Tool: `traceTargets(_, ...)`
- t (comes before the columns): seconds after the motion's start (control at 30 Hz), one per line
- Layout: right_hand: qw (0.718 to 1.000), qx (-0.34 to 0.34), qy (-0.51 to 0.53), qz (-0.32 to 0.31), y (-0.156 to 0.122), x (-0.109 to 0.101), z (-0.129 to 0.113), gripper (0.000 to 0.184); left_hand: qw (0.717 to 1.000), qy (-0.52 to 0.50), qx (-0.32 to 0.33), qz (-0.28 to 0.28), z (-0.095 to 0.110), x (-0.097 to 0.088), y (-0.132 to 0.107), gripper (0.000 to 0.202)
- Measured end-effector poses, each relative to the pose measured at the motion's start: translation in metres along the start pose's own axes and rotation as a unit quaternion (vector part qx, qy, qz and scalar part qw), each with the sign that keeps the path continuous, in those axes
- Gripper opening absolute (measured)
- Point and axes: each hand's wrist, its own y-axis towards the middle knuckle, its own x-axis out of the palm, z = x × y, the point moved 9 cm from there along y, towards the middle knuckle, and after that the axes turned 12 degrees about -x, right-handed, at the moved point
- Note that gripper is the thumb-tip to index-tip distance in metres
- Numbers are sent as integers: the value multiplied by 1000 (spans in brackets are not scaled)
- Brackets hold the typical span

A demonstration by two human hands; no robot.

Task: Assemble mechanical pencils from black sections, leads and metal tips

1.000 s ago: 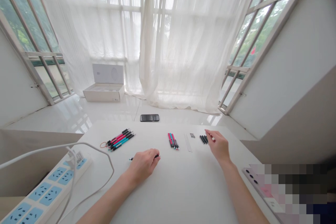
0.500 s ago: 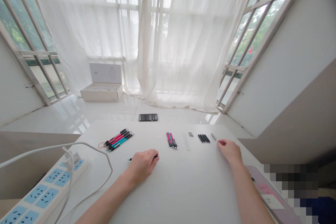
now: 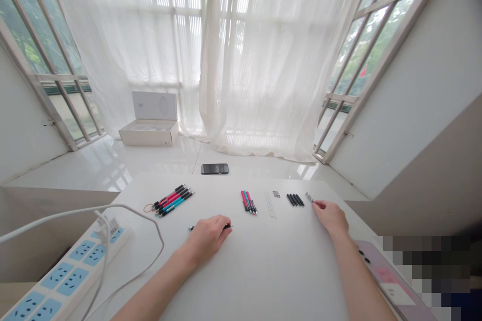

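Along the near left of the white table (image 3: 256, 276): power strip (image 3: 67, 267), its cable (image 3: 162, 241) looping close to the pens. Right of it, farther off, a row of pens (image 3: 173, 201) side by side, tips all angled one way, probably for easy counting. Left hand (image 3: 209, 235) rests nearer, fingers curled round a dark pen (image 3: 226, 226); looks like a steadying grip, most of the barrel hidden under the palm. Phone (image 3: 215, 169) at the far edge, apart from the parts. Then coloured barrels (image 3: 248, 202), thin rods (image 3: 269, 204), small metal bits (image 3: 276, 194), black sleeves (image 3: 295, 200), little silver pieces (image 3: 309, 197): each kind grouped, gaps between, presumably so one can be taken without disturbing the rest. Right hand (image 3: 331, 218) at the near end of the silver pieces, thumb and fingertips brought close, as small parts demand; whether a piece is pinched, cannot tell.
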Motion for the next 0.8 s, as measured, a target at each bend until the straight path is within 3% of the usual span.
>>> traceTargets(0.23,1000,4,-24,10,-4,-2,-4,29,999,-18,33,-10,6,1,-1,17)
traceTargets(0.33,998,-6,-18,57,-6,-15,-13,41,999,-29,37,-6,6,0,-1,25)
traceTargets(0.43,985,-54,29,163,-10,-41,-46,50,998,-36,46,-3,7,0,-1,26)
traceTargets(0.5,971,-99,93,196,-18,-50,-82,51,998,-28,50,-4,7,1,-1,27)
traceTargets(0.57,960,-153,184,144,-29,-42,-131,49,999,-7,47,-7,6,3,-1,29)
traceTargets(0.63,937,-233,260,22,-51,-20,-190,45,999,15,37,-10,5,5,-1,30)
traceTargets(0.7,889,-330,295,-113,-88,4,-249,40,999,23,24,-7,3,4,0,28)
traceTargets(0.73,867,-365,296,-163,-107,14,-271,36,1000,21,19,-5,3,4,1,26)
traceTargets(0.8,845,-401,288,-203,-134,25,-296,31,1000,10,16,-4,3,3,1,23)
